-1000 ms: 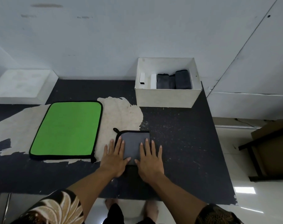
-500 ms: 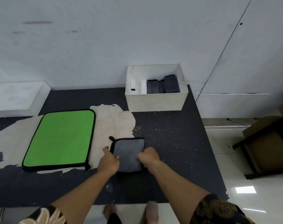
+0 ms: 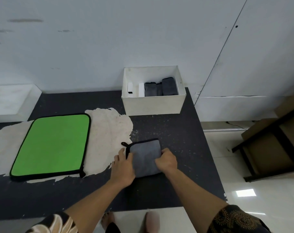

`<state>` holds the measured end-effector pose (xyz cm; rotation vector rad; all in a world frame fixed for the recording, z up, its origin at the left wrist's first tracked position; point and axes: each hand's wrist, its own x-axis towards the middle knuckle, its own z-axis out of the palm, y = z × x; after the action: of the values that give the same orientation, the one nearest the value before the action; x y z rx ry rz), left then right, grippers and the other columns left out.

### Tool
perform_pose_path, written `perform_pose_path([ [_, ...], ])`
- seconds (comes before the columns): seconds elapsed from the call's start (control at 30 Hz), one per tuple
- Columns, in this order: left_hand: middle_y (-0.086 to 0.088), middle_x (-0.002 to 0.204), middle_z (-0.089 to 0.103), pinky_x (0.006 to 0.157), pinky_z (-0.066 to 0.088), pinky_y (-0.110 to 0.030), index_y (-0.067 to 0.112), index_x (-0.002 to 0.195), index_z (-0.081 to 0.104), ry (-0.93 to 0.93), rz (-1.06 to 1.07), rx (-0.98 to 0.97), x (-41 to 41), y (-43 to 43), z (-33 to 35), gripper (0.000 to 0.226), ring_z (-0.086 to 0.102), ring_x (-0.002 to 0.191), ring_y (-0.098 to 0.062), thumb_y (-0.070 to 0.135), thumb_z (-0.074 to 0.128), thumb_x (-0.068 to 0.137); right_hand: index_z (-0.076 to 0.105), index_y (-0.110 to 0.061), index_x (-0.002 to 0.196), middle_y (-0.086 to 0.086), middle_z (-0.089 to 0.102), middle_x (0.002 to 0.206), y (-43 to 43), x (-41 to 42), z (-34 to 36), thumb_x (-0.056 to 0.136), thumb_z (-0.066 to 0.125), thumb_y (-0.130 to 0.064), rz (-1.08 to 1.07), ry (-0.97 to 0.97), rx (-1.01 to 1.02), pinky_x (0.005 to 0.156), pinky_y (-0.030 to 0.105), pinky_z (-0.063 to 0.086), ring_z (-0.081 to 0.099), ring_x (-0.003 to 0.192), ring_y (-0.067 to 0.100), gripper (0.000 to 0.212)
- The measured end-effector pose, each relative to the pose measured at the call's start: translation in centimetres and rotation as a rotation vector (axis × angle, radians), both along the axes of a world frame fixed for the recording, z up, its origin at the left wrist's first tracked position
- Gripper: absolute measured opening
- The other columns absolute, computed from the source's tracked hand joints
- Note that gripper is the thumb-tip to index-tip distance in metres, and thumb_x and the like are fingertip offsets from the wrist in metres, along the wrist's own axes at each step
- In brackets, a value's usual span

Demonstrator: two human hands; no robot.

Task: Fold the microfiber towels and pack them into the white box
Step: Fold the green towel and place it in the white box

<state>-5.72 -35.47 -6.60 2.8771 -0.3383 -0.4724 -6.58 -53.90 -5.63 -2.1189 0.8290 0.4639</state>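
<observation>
Hands now seemingly around towel

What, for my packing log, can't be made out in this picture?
Head view:
- Packed grey towels in the white box: near wall hides their lower parts; count unsure.
- White items beside them: too small to identify.
- Right hand: fingers curl out of sight at the edge of the grey towel.
- That towel's folded layers: hidden under its top face.
</observation>
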Motion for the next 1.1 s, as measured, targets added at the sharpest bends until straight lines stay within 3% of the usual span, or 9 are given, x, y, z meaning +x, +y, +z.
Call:
perform_pose_path([
  [0.13,-0.012,0.161,-0.009,0.111,0.025,-0.046,0.025,0.15,0.023,-0.168,-0.359,0.214,-0.2,0.4,-0.4,0.087,0.012,0.141,-0.036,0.019,0.071,0.078,0.047,-0.017,0.121,0.005,0.062,0.106,0.2,-0.2,-0.2,0.087,0.062,-0.017,0.049,-0.027,-0.072,0.073,0.031,0.049,0.057,0.089,0.02,0.038],
  [0.27,-0.012,0.162,-0.014,0.117,0.014,-0.049,0.021,0.155,0.004,-0.175,-0.593,0.246,0.0,0.1,-0.2,0.093,0.002,0.148,-0.036,0.01,0.062,0.084,0.043,-0.017,0.131,0.01,0.057,0.12,0.8,-0.4,0.0,0.087,0.061,-0.013,0.11,-0.084,-0.145,0.09,0.037,0.051,0.058,0.107,0.026,0.048],
  [0.5,-0.012,0.161,-0.016,0.116,0.018,-0.046,0.023,0.155,-0.004,-0.05,-0.65,0.288,0.5,-1.2,-0.3,0.091,0.001,0.146,-0.036,0.017,0.057,0.088,0.044,-0.016,0.134,0.009,0.054,0.129,1.0,-0.6,0.3,0.087,0.065,-0.016,0.159,-0.151,-0.198,0.097,0.036,0.048,0.055,0.115,0.025,0.052],
  [0.6,-0.017,0.157,0.006,0.111,0.026,-0.043,0.023,0.155,0.006,-0.092,-0.537,0.232,0.1,-1.5,-0.3,0.095,0.015,0.14,-0.037,0.019,0.064,0.08,0.045,-0.016,0.134,0.008,0.054,0.127,1.2,-0.8,0.5,0.089,0.062,-0.013,0.177,-0.197,-0.235,0.093,0.035,0.049,0.057,0.111,0.025,0.049],
  [0.7,-0.013,0.134,0.036,0.095,0.038,-0.036,0.024,0.154,0.014,-0.146,-0.289,0.172,0.0,-1.3,-0.3,0.094,0.04,0.115,-0.028,0.021,0.068,0.078,0.046,-0.015,0.136,0.005,0.053,0.127,1.8,-1.1,0.9,0.088,0.061,-0.009,0.186,-0.253,-0.267,0.089,0.032,0.047,0.058,0.109,0.023,0.05],
  [0.87,-0.006,0.124,0.049,0.082,0.049,-0.034,0.035,0.151,0.025,0.07,-0.281,-0.096,0.7,-0.7,-0.5,0.074,0.056,0.099,-0.022,0.021,0.06,0.088,0.049,-0.017,0.135,0.002,0.051,0.125,3.7,-1.7,1.3,0.087,0.065,-0.017,0.296,-0.42,-0.32,0.09,0.027,0.047,0.053,0.111,0.018,0.051],
  [0.97,-0.005,0.109,0.068,0.086,0.051,-0.039,0.03,0.125,0.06,0.257,0.173,-0.49,1.8,-0.9,0.3,0.031,0.064,0.096,-0.022,0.034,0.043,0.099,0.048,-0.016,0.136,0.002,0.05,0.124,4.9,-2.1,1.3,0.085,0.062,-0.01,0.418,-0.48,-0.315,0.089,0.029,0.049,0.048,0.112,0.019,0.054],
  [1.03,-0.005,0.104,0.071,0.094,0.049,-0.043,0.025,0.109,0.068,0.467,0.519,-0.741,2.7,-1.0,1.0,0.046,0.066,0.1,-0.026,0.057,0.038,0.096,0.049,-0.018,0.136,0.0,0.054,0.124,5.6,-2.4,1.2,0.084,0.061,-0.006,0.482,-0.503,-0.307,0.089,0.031,0.05,0.048,0.111,0.018,0.055],
  [1.1,-0.003,0.103,0.073,0.096,0.05,-0.043,0.025,0.108,0.07,0.594,0.64,-0.843,3.4,-0.8,1.5,0.059,0.068,0.099,-0.025,0.073,0.047,0.082,0.052,-0.019,0.132,-0.002,0.058,0.12,6.1,-2.7,1.1,0.084,0.059,-0.003,0.535,-0.531,-0.3,0.088,0.031,0.049,0.049,0.105,0.017,0.05],
])
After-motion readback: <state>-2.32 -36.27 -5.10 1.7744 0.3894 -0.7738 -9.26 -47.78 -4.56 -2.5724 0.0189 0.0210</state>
